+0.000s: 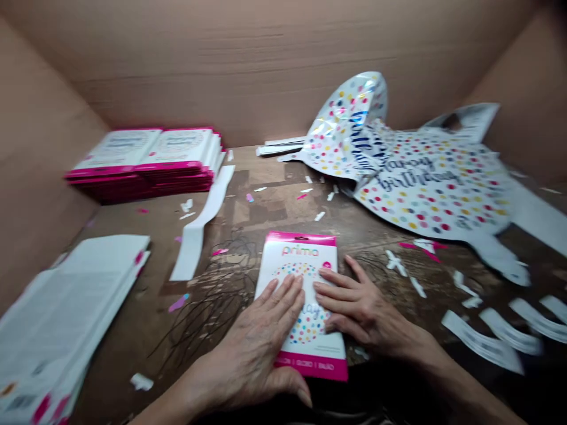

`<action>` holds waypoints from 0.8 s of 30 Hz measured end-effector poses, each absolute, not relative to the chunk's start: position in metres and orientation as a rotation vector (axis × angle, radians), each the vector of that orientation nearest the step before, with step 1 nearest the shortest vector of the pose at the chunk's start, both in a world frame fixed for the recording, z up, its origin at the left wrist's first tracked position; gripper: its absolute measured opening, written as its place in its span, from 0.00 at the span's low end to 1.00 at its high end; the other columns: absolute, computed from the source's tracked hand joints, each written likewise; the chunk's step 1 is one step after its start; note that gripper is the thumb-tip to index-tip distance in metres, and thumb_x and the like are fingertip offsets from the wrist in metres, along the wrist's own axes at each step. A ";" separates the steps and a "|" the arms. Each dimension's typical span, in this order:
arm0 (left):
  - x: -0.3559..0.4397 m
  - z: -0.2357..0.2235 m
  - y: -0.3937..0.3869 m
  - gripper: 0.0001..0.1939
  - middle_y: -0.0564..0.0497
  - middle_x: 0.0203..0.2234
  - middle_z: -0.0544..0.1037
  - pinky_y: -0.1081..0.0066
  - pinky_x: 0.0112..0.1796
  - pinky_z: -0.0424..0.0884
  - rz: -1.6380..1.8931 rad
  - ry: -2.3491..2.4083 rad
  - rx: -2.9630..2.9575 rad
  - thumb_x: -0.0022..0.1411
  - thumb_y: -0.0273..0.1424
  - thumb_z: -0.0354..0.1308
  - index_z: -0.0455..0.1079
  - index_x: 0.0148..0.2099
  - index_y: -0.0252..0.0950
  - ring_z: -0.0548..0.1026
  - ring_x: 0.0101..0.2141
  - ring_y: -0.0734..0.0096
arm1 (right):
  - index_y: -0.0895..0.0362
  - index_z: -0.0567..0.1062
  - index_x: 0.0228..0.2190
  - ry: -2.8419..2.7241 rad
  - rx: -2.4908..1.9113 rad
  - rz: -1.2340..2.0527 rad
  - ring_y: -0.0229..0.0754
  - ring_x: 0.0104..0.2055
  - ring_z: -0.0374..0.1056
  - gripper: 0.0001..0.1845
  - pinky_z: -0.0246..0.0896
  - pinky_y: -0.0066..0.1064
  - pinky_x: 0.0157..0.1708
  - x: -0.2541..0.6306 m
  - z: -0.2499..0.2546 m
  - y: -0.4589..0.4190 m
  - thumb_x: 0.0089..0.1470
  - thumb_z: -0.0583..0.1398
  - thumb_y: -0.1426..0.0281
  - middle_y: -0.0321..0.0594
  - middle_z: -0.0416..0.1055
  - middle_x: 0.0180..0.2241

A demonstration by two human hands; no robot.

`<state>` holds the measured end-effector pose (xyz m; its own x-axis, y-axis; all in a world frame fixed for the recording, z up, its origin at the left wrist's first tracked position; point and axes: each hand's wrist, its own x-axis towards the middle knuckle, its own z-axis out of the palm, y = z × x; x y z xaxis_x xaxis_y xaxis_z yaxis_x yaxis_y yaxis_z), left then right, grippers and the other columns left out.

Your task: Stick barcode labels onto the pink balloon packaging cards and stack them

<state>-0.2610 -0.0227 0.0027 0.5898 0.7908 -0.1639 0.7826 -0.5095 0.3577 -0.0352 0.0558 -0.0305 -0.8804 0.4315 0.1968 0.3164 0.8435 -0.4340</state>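
At the near left, a pile of white printed packets (pixel 66 319) lay slanting away from you, its small print too blurred to read. Beyond it, at the far left, two magenta-edged stacks (pixel 150 156) stood side by side against the cardboard wall (pixel 212 65). Just right of them, a white paper strip (pixel 206 218) ran from far to near across the brown tabletop (pixel 266 206).

Your left hand (pixel 252 336) lay flat over the left side of the packet (pixel 310 330), fingers extended toward its far end, pressing on it without gripping. The packet rested face up at the near middle, its long axis running far to near, the near end slightly to the right. Its hang-hole end pointed away from you, so the lettering read upright from your side. Your right hand (pixel 363 307) was unclenched, its fingers laid across the packet's right edge and pointing left.

Farther right, a dotted birthday balloon (pixel 434 183) sprawled over the table, and curved white pieces (pixel 482 342) lay at the near right.
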 end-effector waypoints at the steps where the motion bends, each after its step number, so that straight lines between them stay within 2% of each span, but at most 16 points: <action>1: -0.262 -0.001 -0.023 0.54 0.37 0.62 0.42 0.53 0.57 0.48 0.039 1.267 2.485 0.46 0.62 0.46 0.38 0.65 0.31 0.44 0.61 0.49 | 0.54 0.68 0.48 -2.720 -0.578 0.578 0.45 0.60 0.51 0.17 0.26 0.54 0.59 -0.038 -0.028 0.055 0.59 0.52 0.63 0.38 0.69 0.49; 4: -0.268 -0.014 -0.019 0.57 0.36 0.62 0.45 0.52 0.56 0.53 0.072 1.251 2.686 0.43 0.63 0.45 0.34 0.65 0.32 0.49 0.59 0.47 | 0.56 0.69 0.46 -2.632 -0.612 0.458 0.45 0.58 0.54 0.15 0.28 0.54 0.60 -0.036 -0.016 0.048 0.59 0.52 0.64 0.37 0.70 0.48; 5: -0.270 -0.019 -0.018 0.58 0.35 0.61 0.46 0.53 0.55 0.54 0.083 1.246 2.747 0.43 0.64 0.45 0.34 0.65 0.32 0.50 0.59 0.46 | 0.57 0.69 0.46 -2.569 -0.666 0.378 0.45 0.56 0.57 0.15 0.31 0.53 0.60 -0.030 -0.010 0.043 0.59 0.53 0.65 0.38 0.71 0.47; 7: -0.273 -0.024 -0.014 0.60 0.35 0.61 0.48 0.53 0.55 0.54 0.103 1.233 2.844 0.41 0.65 0.44 0.34 0.65 0.30 0.51 0.59 0.46 | 0.59 0.69 0.45 -2.384 -0.861 0.186 0.43 0.51 0.63 0.13 0.42 0.48 0.58 -0.005 0.004 0.027 0.58 0.54 0.70 0.41 0.72 0.45; 9: -0.274 -0.027 -0.012 0.61 0.34 0.61 0.49 0.55 0.55 0.54 0.123 1.216 2.904 0.40 0.66 0.43 0.35 0.65 0.29 0.52 0.58 0.46 | 0.58 0.71 0.42 -2.135 -1.164 -0.016 0.42 0.43 0.68 0.11 0.56 0.40 0.49 0.030 0.016 0.006 0.56 0.55 0.73 0.42 0.74 0.40; 10: -0.274 -0.028 -0.011 0.61 0.34 0.60 0.49 0.55 0.55 0.54 0.129 1.213 2.922 0.40 0.66 0.43 0.34 0.65 0.29 0.52 0.58 0.46 | 0.57 0.72 0.39 -2.037 -1.355 -0.093 0.42 0.40 0.69 0.09 0.60 0.37 0.43 0.049 0.019 -0.005 0.56 0.56 0.71 0.41 0.74 0.38; 11: -0.274 -0.028 -0.011 0.61 0.34 0.60 0.50 0.56 0.55 0.55 0.133 1.213 2.935 0.40 0.66 0.43 0.34 0.65 0.29 0.53 0.58 0.47 | 0.56 0.73 0.37 -1.937 -1.571 -0.165 0.43 0.36 0.70 0.08 0.62 0.35 0.37 0.068 0.020 -0.014 0.56 0.56 0.67 0.40 0.74 0.35; 13: -0.274 -0.030 -0.011 0.61 0.35 0.60 0.50 0.55 0.55 0.55 0.150 1.233 2.946 0.40 0.66 0.42 0.34 0.65 0.30 0.54 0.58 0.46 | 0.53 0.73 0.32 -1.766 -2.028 -0.191 0.45 0.28 0.69 0.14 0.59 0.34 0.25 0.097 0.017 -0.027 0.54 0.56 0.57 0.38 0.74 0.30; 15: -0.274 -0.032 -0.011 0.60 0.35 0.60 0.50 0.54 0.55 0.54 0.165 1.244 2.947 0.41 0.66 0.41 0.34 0.66 0.30 0.53 0.58 0.46 | 0.51 0.74 0.29 -1.618 -2.362 -0.067 0.47 0.25 0.68 0.19 0.54 0.34 0.22 0.113 0.010 -0.031 0.51 0.54 0.50 0.37 0.74 0.26; 17: -0.274 -0.033 -0.011 0.60 0.36 0.61 0.50 0.55 0.56 0.53 0.166 1.249 2.952 0.41 0.66 0.41 0.34 0.66 0.31 0.53 0.58 0.47 | 0.50 0.74 0.29 -1.533 -2.490 0.161 0.49 0.27 0.68 0.21 0.55 0.34 0.24 0.119 0.001 -0.027 0.51 0.52 0.48 0.37 0.74 0.25; 21: -0.274 -0.034 -0.010 0.60 0.35 0.60 0.51 0.55 0.55 0.54 0.164 1.244 2.984 0.41 0.66 0.43 0.35 0.65 0.30 0.53 0.58 0.47 | 0.51 0.74 0.26 -1.421 -2.337 0.595 0.45 0.26 0.68 0.24 0.57 0.32 0.25 0.117 -0.014 -0.015 0.49 0.51 0.46 0.36 0.73 0.23; 24: -0.274 -0.033 -0.010 0.60 0.34 0.60 0.51 0.55 0.54 0.56 0.203 1.235 2.983 0.41 0.65 0.44 0.36 0.65 0.29 0.54 0.58 0.45 | 0.53 0.74 0.25 -1.322 -2.237 0.738 0.41 0.21 0.66 0.26 0.58 0.29 0.23 0.114 -0.018 -0.011 0.47 0.52 0.44 0.36 0.71 0.20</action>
